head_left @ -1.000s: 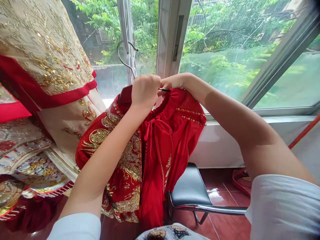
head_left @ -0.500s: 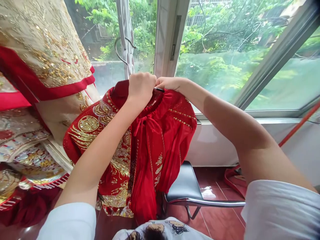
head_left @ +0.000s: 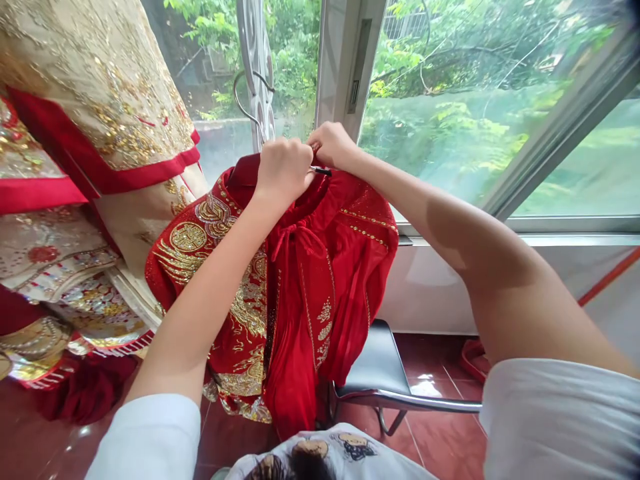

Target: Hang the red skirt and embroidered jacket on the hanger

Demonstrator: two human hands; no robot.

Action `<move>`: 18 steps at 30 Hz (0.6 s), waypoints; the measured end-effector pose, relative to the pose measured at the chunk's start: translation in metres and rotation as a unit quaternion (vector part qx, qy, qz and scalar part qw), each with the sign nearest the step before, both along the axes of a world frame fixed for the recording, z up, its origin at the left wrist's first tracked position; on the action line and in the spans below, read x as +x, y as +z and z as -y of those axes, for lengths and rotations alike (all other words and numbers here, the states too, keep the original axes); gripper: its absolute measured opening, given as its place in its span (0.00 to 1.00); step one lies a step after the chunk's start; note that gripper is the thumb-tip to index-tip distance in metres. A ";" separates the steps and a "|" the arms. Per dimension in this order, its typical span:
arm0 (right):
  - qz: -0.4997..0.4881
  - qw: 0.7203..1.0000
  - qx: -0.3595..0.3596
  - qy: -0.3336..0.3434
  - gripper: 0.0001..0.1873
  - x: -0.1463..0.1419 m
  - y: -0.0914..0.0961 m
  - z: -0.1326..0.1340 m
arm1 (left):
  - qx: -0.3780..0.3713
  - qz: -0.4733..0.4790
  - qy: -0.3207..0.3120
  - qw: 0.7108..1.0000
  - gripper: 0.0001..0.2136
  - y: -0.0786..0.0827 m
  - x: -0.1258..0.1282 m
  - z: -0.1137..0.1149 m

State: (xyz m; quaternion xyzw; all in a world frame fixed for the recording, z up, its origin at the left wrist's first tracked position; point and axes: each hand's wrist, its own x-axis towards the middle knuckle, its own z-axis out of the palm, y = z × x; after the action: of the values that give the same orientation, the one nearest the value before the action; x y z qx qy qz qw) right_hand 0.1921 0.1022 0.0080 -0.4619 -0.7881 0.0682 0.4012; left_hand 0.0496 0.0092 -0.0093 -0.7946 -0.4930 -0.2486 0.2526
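Observation:
A red jacket (head_left: 235, 293) with gold embroidery hangs in front of me, its clothes hanger (head_left: 245, 172) showing a dark red shoulder and a curved metal hook. A red gathered garment (head_left: 305, 300) with a tied bow hangs against its right half. My left hand (head_left: 285, 167) is closed in a fist at the top, around the hanger near the hook; a slim black-tipped metal piece (head_left: 321, 171) sticks out beside it. My right hand (head_left: 333, 145) is closed in a pinch on the red garment's gathered top edge, just right of the left fist. Both sets of fingertips are partly hidden.
Beaded cream and red costumes (head_left: 125, 133) hang close on the left. Behind the clothes stand a window (head_left: 450, 147) and its sill (head_left: 550, 240). Below right is a black-seated metal chair (head_left: 377, 360) on the red tiled floor (head_left: 430, 433).
My right hand has risen slightly and bent more at the wrist, pulling red fabric up with it. My left fist stays at the hanger. The whole view has shifted a little.

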 end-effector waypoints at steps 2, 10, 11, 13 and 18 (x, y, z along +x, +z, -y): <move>-0.067 0.995 0.063 -0.042 0.04 0.003 -0.001 0.004 | -0.010 -0.001 -0.009 1.000 0.16 0.005 0.000 0.005; -0.162 0.986 -0.024 0.022 0.03 0.017 -0.007 0.017 | -0.081 0.089 0.034 0.992 0.18 0.039 0.029 -0.009; -0.161 0.986 -0.023 0.020 0.05 0.021 -0.010 0.020 | -0.082 0.091 0.047 0.991 0.18 0.038 0.032 -0.015; -0.149 0.988 -0.043 0.027 0.10 0.031 -0.017 0.024 | -0.076 0.101 0.051 0.991 0.16 0.034 0.035 -0.026; -0.067 0.970 -0.227 0.061 0.14 0.055 -0.028 0.016 | -0.029 0.126 0.025 0.991 0.14 0.022 0.030 -0.030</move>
State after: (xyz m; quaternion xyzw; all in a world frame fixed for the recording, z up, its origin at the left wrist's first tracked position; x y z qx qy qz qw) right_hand 0.2476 0.0860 -0.0198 -0.4863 -0.7500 0.3008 0.3326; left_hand 0.0799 0.0394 0.0126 -0.7512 -0.5479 -0.3258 0.1713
